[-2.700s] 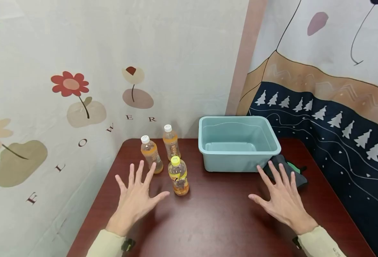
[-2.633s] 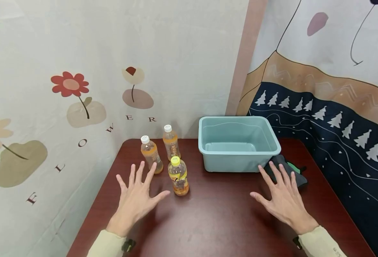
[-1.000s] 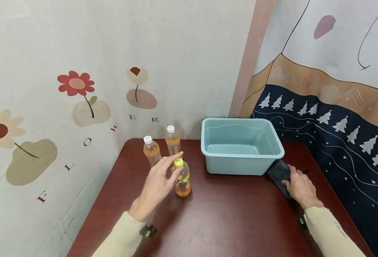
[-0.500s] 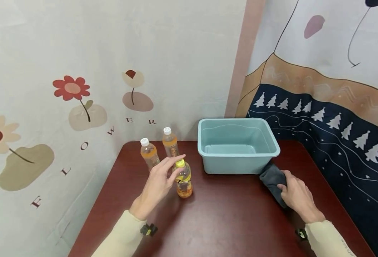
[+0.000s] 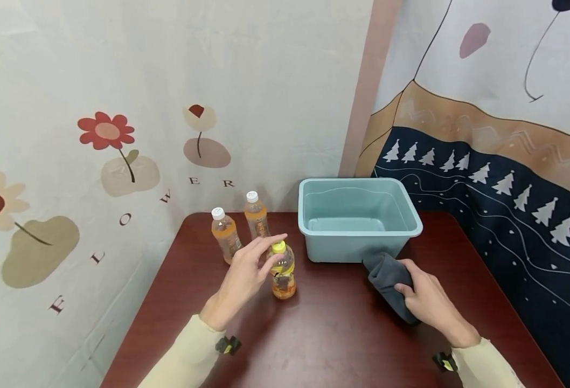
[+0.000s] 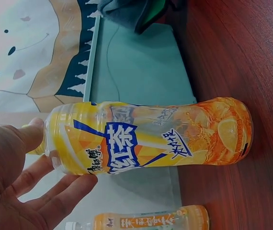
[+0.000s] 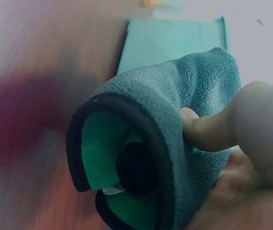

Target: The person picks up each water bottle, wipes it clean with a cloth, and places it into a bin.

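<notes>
My left hand (image 5: 243,275) pinches the top of an iced tea bottle (image 6: 151,136) with a yellow cap (image 5: 278,247), thumb and fingers around its neck. The bottle is upright, its amber base close over the table. My right hand (image 5: 432,299) grips a folded dark grey towel (image 5: 387,283), thumb on the upper side, in front of the tub. In the right wrist view the towel (image 7: 175,96) curls over, showing a green inner face and black edging. Part of the right fingers is hidden under the cloth.
Two bottles with white caps, a nearer one (image 5: 227,237) and a farther one (image 5: 257,215), stand behind the left hand. A pale teal tub (image 5: 358,248) sits at the back of the dark red table (image 5: 328,334), against printed wall cloth (image 5: 265,81).
Both hands were spread open at first. The left took the yellow-capped bottle's top and shifted it slightly right; the right picked up the towel beside the tub and brought it left.
</notes>
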`<state>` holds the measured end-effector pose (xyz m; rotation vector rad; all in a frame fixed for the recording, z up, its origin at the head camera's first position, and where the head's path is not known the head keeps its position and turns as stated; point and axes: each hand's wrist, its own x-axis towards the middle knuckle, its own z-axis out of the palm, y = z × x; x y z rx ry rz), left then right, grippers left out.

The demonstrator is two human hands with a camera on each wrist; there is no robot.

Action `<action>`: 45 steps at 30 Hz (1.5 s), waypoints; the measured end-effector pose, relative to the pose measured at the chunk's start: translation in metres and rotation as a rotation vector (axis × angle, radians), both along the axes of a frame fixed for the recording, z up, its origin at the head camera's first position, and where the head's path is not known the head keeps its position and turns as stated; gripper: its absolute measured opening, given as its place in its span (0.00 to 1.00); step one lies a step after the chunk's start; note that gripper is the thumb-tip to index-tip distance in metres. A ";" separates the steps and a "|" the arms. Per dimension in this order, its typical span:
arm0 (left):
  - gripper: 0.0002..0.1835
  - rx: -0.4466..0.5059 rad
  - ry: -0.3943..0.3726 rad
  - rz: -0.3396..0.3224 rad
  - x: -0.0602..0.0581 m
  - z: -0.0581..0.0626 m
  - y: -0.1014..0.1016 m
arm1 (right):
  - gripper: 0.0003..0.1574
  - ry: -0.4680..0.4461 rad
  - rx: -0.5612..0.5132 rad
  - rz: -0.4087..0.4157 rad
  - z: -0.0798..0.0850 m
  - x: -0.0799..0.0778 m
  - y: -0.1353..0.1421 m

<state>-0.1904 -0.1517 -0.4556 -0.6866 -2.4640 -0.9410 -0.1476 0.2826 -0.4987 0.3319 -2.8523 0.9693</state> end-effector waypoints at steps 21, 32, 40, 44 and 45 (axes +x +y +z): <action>0.22 0.044 -0.024 -0.060 -0.008 0.008 0.015 | 0.52 0.161 -0.207 0.229 0.020 -0.032 -0.103; 0.19 0.064 -0.074 -0.097 -0.008 0.007 0.020 | 0.48 0.169 -0.197 0.352 0.018 -0.039 -0.139; 0.19 0.065 -0.061 -0.106 -0.006 0.003 0.020 | 0.48 0.183 -0.177 0.425 0.012 -0.041 -0.153; 0.18 0.094 -0.058 -0.126 -0.006 0.004 0.019 | 0.49 0.169 -0.189 0.450 0.008 -0.042 -0.156; 0.18 0.098 -0.055 -0.130 -0.006 0.005 0.019 | 0.50 0.170 -0.196 0.454 0.008 -0.042 -0.156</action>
